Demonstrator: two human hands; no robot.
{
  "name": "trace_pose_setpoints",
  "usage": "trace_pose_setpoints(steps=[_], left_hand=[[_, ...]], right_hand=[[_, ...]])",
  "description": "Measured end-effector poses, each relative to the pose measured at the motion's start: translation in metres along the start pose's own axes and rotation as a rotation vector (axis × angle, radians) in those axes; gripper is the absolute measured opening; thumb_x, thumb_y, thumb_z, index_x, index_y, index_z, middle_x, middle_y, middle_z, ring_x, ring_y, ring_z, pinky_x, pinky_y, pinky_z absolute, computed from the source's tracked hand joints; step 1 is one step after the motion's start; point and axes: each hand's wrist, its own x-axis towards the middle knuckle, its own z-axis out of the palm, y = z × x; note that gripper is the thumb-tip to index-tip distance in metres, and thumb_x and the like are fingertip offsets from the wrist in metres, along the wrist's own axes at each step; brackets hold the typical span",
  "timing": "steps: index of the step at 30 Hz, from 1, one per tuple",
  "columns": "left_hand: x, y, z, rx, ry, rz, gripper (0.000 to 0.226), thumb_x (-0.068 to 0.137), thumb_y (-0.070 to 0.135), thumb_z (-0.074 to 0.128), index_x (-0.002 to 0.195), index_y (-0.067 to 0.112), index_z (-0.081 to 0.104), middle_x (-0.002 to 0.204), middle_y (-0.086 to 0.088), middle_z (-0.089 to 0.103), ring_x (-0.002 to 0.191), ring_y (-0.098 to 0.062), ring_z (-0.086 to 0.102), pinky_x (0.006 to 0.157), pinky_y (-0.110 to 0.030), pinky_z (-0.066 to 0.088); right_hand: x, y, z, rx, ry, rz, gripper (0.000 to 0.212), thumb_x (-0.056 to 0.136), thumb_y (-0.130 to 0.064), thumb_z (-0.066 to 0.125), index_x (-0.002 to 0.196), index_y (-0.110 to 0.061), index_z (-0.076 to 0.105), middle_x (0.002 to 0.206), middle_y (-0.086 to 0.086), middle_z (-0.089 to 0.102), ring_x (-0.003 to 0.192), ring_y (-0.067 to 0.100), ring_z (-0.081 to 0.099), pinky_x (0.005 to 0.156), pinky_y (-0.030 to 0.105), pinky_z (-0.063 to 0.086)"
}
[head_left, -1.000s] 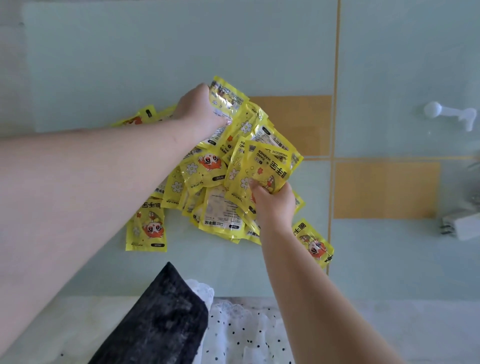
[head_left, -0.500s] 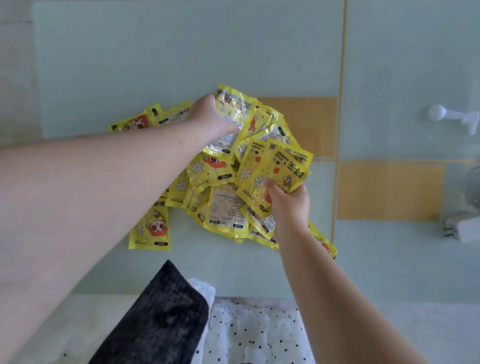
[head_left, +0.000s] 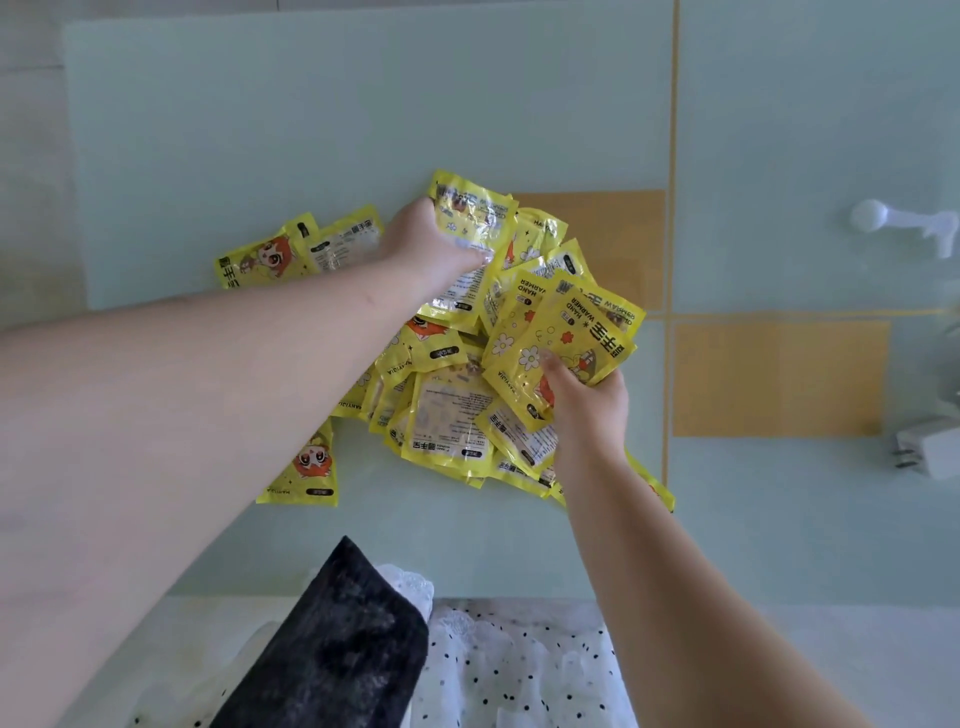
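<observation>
A heap of several yellow hand warmer packets lies in the middle of a pale green glass table. My left hand grips a packet at the far top of the heap, its fingers curled round the packet's edge. My right hand pinches a fanned bunch of packets at the heap's right side, thumb on top. Loose packets lie at the far left, the near left and partly hidden behind my right forearm.
A white plastic hook lies at the far right. A white plug adapter sits at the right edge. Orange squares show under the glass. A black cloth item and white dotted fabric lie at the near edge.
Both hands with their packets sit a little further right in the view. The left hand still grips the top packet and the right hand still pinches its bunch; the heap looks the same.
</observation>
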Motion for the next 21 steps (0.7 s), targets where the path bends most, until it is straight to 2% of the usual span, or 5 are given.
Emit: trace_pose_setpoints(steps=[3,7,12,15,21], left_hand=[[-0.003,-0.005,0.003,0.022,0.106,0.001,0.055,0.079,0.035,0.071,0.120,0.008,0.046,0.106,-0.004,0.050,0.108,-0.026,0.052,0.077,-0.031,0.038],[-0.003,-0.009,0.004,0.034,0.191,0.014,0.054,0.078,0.035,0.073,0.115,0.006,0.048,0.113,-0.008,0.056,0.104,-0.028,0.054,0.073,-0.031,0.038],[-0.008,-0.010,0.003,0.028,0.235,0.047,0.049,0.078,0.032,0.072,0.111,0.006,0.048,0.101,-0.005,0.052,0.089,-0.024,0.048,0.069,-0.031,0.036],[-0.010,-0.010,0.002,0.003,0.204,0.071,0.052,0.078,0.034,0.072,0.113,0.006,0.048,0.100,-0.002,0.048,0.090,-0.022,0.045,0.072,-0.031,0.036],[-0.021,-0.011,-0.004,-0.021,0.120,0.082,0.057,0.080,0.034,0.072,0.123,0.011,0.043,0.112,-0.003,0.043,0.102,-0.021,0.042,0.081,-0.029,0.033]], right_hand=[[0.000,-0.001,-0.005,0.045,0.009,-0.009,0.019,0.081,-0.022,0.072,0.092,-0.028,0.057,0.084,-0.007,0.066,0.075,0.013,0.063,0.064,0.028,0.051],[0.001,0.000,-0.010,0.047,0.014,-0.011,0.020,0.080,-0.024,0.074,0.086,-0.030,0.055,0.083,-0.007,0.066,0.076,0.015,0.064,0.072,0.034,0.055],[0.001,0.004,-0.013,0.068,0.005,-0.022,0.021,0.081,-0.025,0.073,0.084,-0.031,0.053,0.083,-0.007,0.065,0.076,0.015,0.064,0.072,0.034,0.055],[0.000,0.004,-0.014,0.102,-0.007,-0.019,0.021,0.081,-0.024,0.073,0.087,-0.031,0.055,0.085,-0.007,0.066,0.080,0.016,0.066,0.072,0.033,0.055],[-0.006,0.006,-0.018,0.144,-0.057,-0.032,0.023,0.080,-0.022,0.074,0.089,-0.034,0.056,0.093,-0.005,0.070,0.089,0.018,0.068,0.085,0.045,0.056]])
